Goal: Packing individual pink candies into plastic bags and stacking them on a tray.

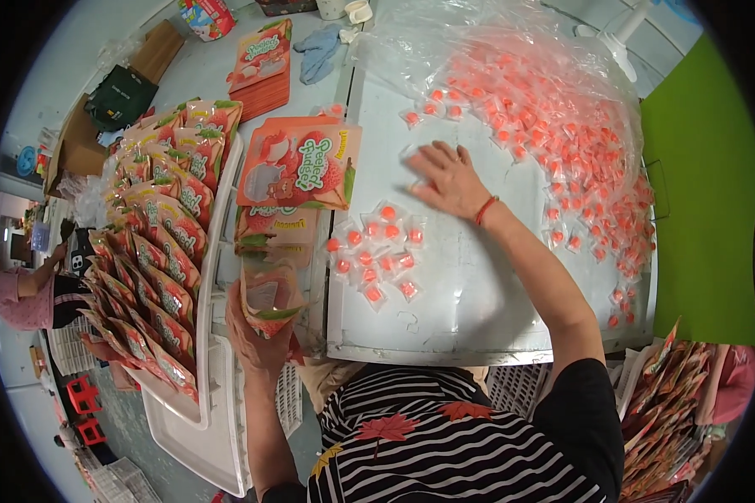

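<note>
The left hand [260,335] is gripping an open orange-and-green printed pouch [270,298] at the grey tray's [478,318] near-left edge. The right hand [449,178], fingers spread flat, is raking clear-wrapped orange candies [376,250] together; judging by this, gathering them for scooping comes next.

green bag [119,95] | blue cloth [317,50] | red stools [84,411] | green wall [703,210] | possibly cardboard box [82,149]

Orange-red candies [376,251], orange-and-green pouches [298,163], a black-and-white striped shirt [445,453].

head-worn fisheye view, looking steeply down, close over metal worktable [478,302]
</note>
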Action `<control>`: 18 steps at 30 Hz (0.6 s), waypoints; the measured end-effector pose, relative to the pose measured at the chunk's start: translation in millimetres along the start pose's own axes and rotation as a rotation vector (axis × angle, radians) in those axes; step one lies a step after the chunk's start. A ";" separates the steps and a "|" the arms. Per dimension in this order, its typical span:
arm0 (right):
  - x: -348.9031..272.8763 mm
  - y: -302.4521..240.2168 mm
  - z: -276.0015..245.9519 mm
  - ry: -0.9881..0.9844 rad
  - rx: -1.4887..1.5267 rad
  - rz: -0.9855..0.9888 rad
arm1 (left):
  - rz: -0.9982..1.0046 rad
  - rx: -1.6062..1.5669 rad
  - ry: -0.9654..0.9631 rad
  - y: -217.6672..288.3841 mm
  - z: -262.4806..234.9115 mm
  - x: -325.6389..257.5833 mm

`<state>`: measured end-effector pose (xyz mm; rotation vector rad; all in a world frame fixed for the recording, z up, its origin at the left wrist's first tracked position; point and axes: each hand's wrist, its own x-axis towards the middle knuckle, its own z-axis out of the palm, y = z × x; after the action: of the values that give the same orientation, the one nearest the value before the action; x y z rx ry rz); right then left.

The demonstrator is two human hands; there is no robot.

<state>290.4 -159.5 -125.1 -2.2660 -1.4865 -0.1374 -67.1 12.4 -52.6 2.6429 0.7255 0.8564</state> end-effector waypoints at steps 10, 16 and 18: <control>-35.8 -13.6 -46.2 -0.004 0.240 0.018 | 0.112 -0.082 -0.111 22.6 12.3 20.0; -85.3 -19.0 -13.5 0.115 0.141 0.168 | 0.037 -0.142 -0.140 16.4 13.6 7.1; -64.4 -34.7 -10.9 0.157 0.168 0.147 | 0.100 -0.135 -0.154 21.8 15.3 9.0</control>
<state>233.8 -207.0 -124.9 -2.1665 -1.2020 -0.1379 -43.3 -2.6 -51.8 2.6068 0.4835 0.6905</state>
